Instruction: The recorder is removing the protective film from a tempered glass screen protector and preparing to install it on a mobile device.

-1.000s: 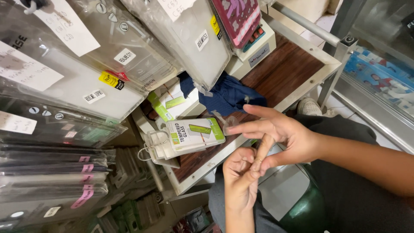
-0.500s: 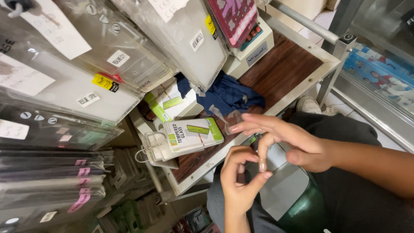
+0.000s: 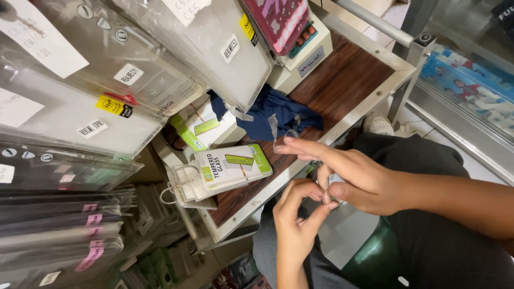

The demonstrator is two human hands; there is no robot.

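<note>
Head view: left hand (image 3: 297, 227) grip pinches thumb and forefinger narrowly around the right hand's (image 3: 356, 179) downturned finger; what lies between cannot be told. Both hover just off the bench (image 3: 348, 80) edge, near the white-green box (image 3: 230, 167).

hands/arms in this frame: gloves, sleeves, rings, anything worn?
Both bare. Right hand and its forearm show no glove, sleeve, watch or ring. Left hand is likewise uncovered, with no ring or band in view. Fingernails look short and unpainted. Dark trousers beneath.
</note>
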